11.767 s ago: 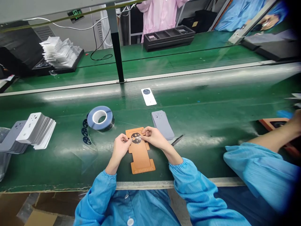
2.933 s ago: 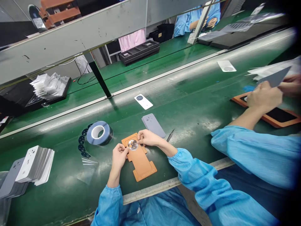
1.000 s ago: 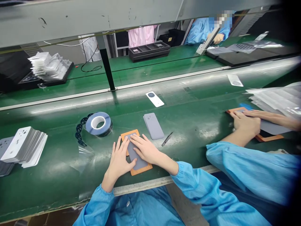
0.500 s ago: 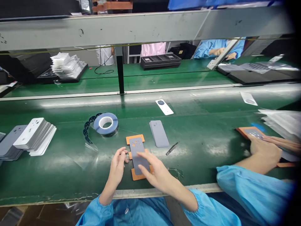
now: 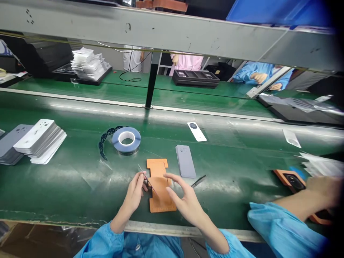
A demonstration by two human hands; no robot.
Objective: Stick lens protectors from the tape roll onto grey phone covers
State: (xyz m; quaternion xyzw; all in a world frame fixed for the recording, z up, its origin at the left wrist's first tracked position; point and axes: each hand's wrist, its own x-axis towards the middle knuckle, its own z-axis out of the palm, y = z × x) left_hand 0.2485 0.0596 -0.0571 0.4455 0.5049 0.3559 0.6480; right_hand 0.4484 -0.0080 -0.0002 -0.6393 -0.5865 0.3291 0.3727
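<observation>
My left hand (image 5: 137, 188) pinches a thin grey phone back panel (image 5: 151, 182), turned almost edge-on over an orange jig (image 5: 160, 170). The jig lies flat on the green bench, its recess bare. Over the jig's right side, my right hand (image 5: 185, 195) has thumb and forefinger spread with nothing between them. To the right of the jig lies another grey phone panel (image 5: 186, 161), with camera holes at its top end. Close to my right hand rests a dark slim tool (image 5: 199, 181), perhaps tweezers.
A roll of blue-edged tape (image 5: 127, 140) trails a strip of round black stickers (image 5: 101, 147). Stacks of white panels (image 5: 40, 138) and grey panels (image 5: 16, 143) stand left. A white card (image 5: 197, 132) lies farther back. A co-worker's arm (image 5: 298, 208) works at another orange jig (image 5: 285, 179) right.
The grey panel has come off the orange jig and is tilted up edge-on in my left hand. My right hand has come away from it. The view has shifted and tilted.
</observation>
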